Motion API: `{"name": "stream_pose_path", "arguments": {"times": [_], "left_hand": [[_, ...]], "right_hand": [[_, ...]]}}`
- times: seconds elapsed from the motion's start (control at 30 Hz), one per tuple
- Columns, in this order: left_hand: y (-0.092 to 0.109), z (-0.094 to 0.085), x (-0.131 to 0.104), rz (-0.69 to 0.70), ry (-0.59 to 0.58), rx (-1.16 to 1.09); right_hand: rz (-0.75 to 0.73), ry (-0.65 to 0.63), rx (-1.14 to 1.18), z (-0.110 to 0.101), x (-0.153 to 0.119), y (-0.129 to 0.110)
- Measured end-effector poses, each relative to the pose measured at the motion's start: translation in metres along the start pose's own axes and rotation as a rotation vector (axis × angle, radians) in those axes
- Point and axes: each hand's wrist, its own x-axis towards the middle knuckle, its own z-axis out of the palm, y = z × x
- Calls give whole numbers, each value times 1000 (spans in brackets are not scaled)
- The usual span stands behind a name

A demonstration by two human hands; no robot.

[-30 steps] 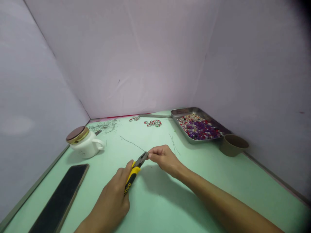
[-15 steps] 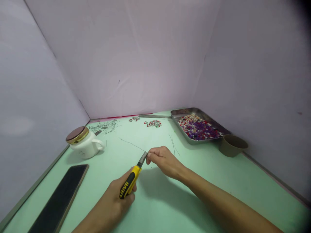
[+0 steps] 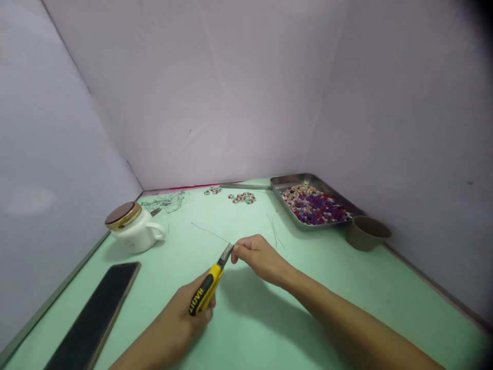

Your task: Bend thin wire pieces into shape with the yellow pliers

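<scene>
My left hand (image 3: 179, 316) is closed round the yellow-and-black handles of a pair of pliers (image 3: 207, 292), its metal jaws pointing up and to the right. A thin wire (image 3: 210, 232) runs from the jaw tips toward the upper left, above the green table. Right at those tips, my right hand (image 3: 260, 257) is closed, thumb and forefinger pinched together by the wire's end. Exactly what lies between the fingertips is too small to see. Two loose wires (image 3: 274, 231) rest on the table just beyond my right hand.
A metal tray (image 3: 296, 221) of mixed beads and a brown cup (image 3: 367, 234) stand at the right. At the left are a lidded white mug (image 3: 138, 234), a dark phone-like slab (image 3: 96, 313) and scattered wire pieces (image 3: 165, 202). Beaded rings (image 3: 242, 198) lie toward the back.
Both hands keep nearly the same pose, pliers and wire still meeting at the right fingertips. The whole view has shifted very slightly.
</scene>
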Motion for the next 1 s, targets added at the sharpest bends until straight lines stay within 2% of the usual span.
{"name": "stream_pose_path", "arguments": {"times": [0.07, 0.13, 0.27, 0.33, 0.43, 0.47, 0.57, 0.67, 0.8, 0.9, 1.0], "left_hand": [[0, 1, 1, 58, 98, 147], [-5, 2, 3, 87, 132, 246], [-21, 3, 3, 30, 217, 473], [-22, 4, 2, 7, 246, 528], [-9, 3, 0, 53, 220, 419], [-3, 1, -1, 66, 181, 339], [10, -3, -3, -15, 8, 47], [10, -6, -4, -44, -139, -239], [4, -8, -5, -102, -232, -479], [3, -7, -4, -102, -243, -461], [8, -5, -3, -27, -88, -166]], "right_hand": [[-1, 11, -27, 3, 2, 3], [13, 9, -41, 6, 4, 6], [38, 4, -71, 8, 6, 7], [25, 3, -75, 8, 5, 6], [-30, -4, -47, 6, 3, 6], [-52, -10, -32, 6, 2, 5], [-81, -30, 21, 3, 1, 4], [-55, -56, 95, 1, 0, 3], [-35, -82, 176, -1, 1, 3], [-26, -84, 184, -1, 1, 3], [-24, -67, 135, 1, 2, 5]]}}
